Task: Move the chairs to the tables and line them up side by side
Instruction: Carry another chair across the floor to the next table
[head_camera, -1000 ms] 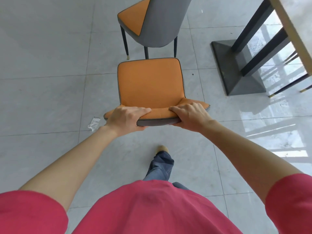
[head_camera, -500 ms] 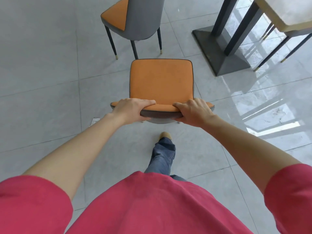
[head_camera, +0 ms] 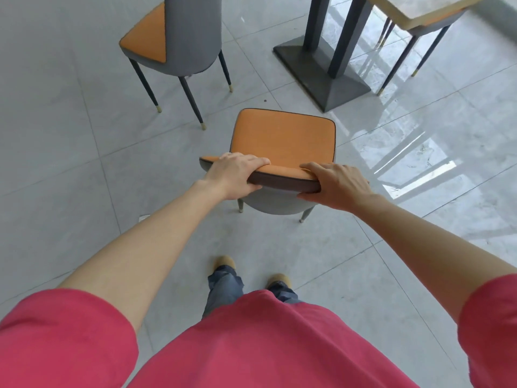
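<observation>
An orange-seated chair with a grey back stands in front of me. My left hand grips the left part of its backrest top, and my right hand grips the right part. A second chair of the same kind stands beyond it at the upper left, its grey back towards me. A light-topped table on a dark pedestal base stands at the upper right.
Another chair's thin dark legs show under the table at the far right. Grey tiled floor lies all around, with bright window glare at the right. My feet and jeans are below the held chair.
The held chair has moved forward and rightwards, closer to the table base. The second chair now sits further left of it, and both my feet are in view.
</observation>
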Demonstrator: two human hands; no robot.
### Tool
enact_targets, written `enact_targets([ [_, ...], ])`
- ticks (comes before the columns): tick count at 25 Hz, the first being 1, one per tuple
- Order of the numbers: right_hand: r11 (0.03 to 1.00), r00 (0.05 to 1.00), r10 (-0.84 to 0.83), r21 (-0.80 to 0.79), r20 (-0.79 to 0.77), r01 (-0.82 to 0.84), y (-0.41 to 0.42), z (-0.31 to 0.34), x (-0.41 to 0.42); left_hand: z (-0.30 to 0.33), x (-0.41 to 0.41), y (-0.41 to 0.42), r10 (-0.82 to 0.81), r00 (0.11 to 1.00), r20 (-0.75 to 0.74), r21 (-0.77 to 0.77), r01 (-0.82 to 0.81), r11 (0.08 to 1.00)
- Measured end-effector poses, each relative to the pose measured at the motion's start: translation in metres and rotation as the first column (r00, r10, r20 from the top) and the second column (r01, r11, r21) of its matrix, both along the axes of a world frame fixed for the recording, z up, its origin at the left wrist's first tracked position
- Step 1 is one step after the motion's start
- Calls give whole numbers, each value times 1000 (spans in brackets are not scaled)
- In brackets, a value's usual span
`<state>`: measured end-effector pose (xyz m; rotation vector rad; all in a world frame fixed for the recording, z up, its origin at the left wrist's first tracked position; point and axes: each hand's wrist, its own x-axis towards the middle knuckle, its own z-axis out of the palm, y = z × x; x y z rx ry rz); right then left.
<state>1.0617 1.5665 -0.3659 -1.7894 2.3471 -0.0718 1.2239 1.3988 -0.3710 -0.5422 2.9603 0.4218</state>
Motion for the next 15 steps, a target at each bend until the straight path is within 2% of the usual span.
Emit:
enact_targets([
  [2, 1000, 1000, 16, -15, -3, -16, 9, 1, -7, -1, 1, -3, -29, 1000, -12, 4, 29, 1000],
  [6, 993, 995, -99, -66, 22, 100, 19, -6, -16, -3, -3, -7, -112, 990, -86, -27, 110, 994],
  [9, 988, 998, -45, -143, 39, 50, 13, -10, -20, -4, -12, -15, -177, 979, -103, -74, 170, 983],
  [12, 960, 998, 31, -277, -53, -45, 7, -13, -27, -3, -16, -27, -327, 908, -264, -186, 284, 940],
  [15, 944, 995, 36, -323, -95, -65, -13, -11, -35, 2, -25, -53, -403, 855, -327, -247, 334, 910],
])
